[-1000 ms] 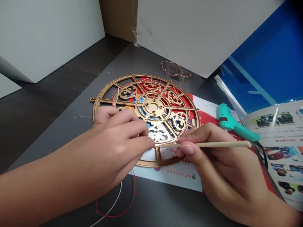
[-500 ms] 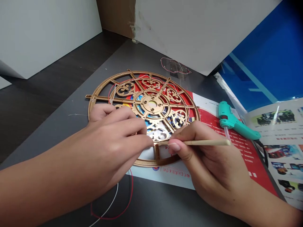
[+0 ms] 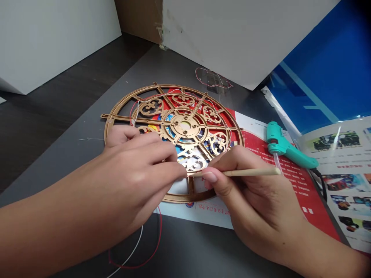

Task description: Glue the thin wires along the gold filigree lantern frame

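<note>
Near the middle of the tabletop [image 3: 185, 247], a round gold lattice wheel [image 3: 185, 125] lies flat, its lower part on a printed paper sheet [image 3: 290, 185]. It is thin and hard-edged, with a ring rim, straight spokes, a central hub with one round hole, and five curly scrollwork panels in view. The left hand [image 3: 136, 166] curves over the wheel's lower left, fingertips on the lattice; whether the grip is clenched on some small piece, I cannot tell. The right hand [image 3: 249, 197] is clenched around one thin wooden stick [image 3: 249, 173], its tip by the left fingertips above the lower rim.

Two thin wires, one red wire [image 3: 158, 247] and one white wire [image 3: 130, 251], curl on the tabletop below the wheel, and fine strands thread its upper left. Just past the wheel's far edge sits one curved clear plastic piece [image 3: 213, 77] with a pink outline. To the right lie one teal glue gun [image 3: 282, 144], on the paper sheet, and one glossy open brochure [image 3: 342, 185]. Beyond stand one blue sheet [image 3: 324, 65], two white boards [image 3: 237, 38] and brown cardboard [image 3: 136, 19].
</note>
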### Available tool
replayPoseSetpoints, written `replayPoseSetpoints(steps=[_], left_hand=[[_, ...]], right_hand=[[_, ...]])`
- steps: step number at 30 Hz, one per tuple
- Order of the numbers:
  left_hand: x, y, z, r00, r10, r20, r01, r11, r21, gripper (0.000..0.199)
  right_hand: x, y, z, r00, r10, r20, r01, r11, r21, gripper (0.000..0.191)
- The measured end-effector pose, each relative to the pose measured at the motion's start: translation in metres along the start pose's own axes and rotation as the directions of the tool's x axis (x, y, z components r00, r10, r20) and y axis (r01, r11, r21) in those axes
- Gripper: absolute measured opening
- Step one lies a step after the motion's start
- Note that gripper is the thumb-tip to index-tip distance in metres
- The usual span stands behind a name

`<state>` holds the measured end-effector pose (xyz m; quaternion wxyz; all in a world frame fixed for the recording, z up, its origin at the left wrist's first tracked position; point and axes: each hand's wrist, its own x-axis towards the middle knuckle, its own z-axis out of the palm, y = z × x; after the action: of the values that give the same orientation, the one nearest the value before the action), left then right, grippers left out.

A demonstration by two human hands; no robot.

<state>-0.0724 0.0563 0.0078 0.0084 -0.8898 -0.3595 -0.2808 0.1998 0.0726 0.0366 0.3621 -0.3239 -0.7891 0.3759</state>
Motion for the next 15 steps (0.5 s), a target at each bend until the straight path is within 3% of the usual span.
replayPoseSetpoints(steps=[7,15], left_hand=[[-0.0097,0.0019,0.0062,0.997,-0.065,-0.032,0.064,0.996,-0.056,0.030],[-0.0073,0.0035,0.0056,0.997,-0.063,-0.040,0.059,0.995,-0.078,0.030]], right_hand=[[0.0028,-0.0026,-0.0006,0.999,-0.034,0.005,0.035,0.994,-0.102,0.050],[0.0008,-0.0071,-0.0007,0.998,-0.056,0.025,0.059,0.987,-0.152,0.049]])
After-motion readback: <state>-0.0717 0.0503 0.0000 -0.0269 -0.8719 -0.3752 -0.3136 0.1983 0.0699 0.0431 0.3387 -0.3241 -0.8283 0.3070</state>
